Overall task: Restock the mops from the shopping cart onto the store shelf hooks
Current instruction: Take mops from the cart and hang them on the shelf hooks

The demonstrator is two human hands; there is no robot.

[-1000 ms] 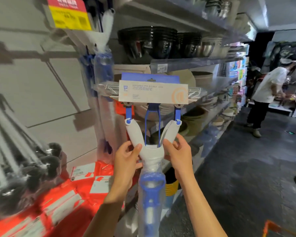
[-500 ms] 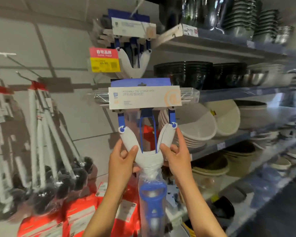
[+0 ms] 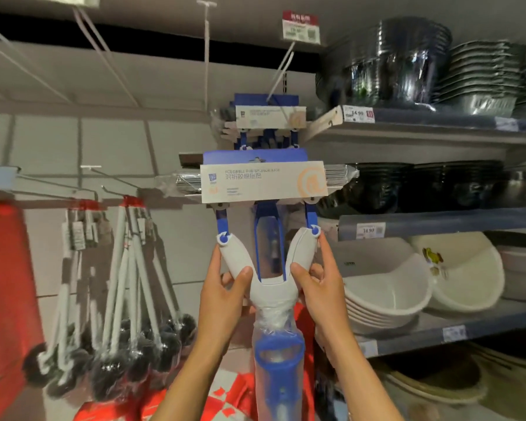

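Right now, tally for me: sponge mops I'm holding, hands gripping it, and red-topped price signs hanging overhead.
sponge mop, held: 1
Hands gripping it, left hand and right hand: 2
red-topped price sign: 1
Total: 4

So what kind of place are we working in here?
Most likely a housewares aisle in a shop: price tags on the shelf edges, stacked basins, and brushes hanging from wall hooks beside the packaged mop.
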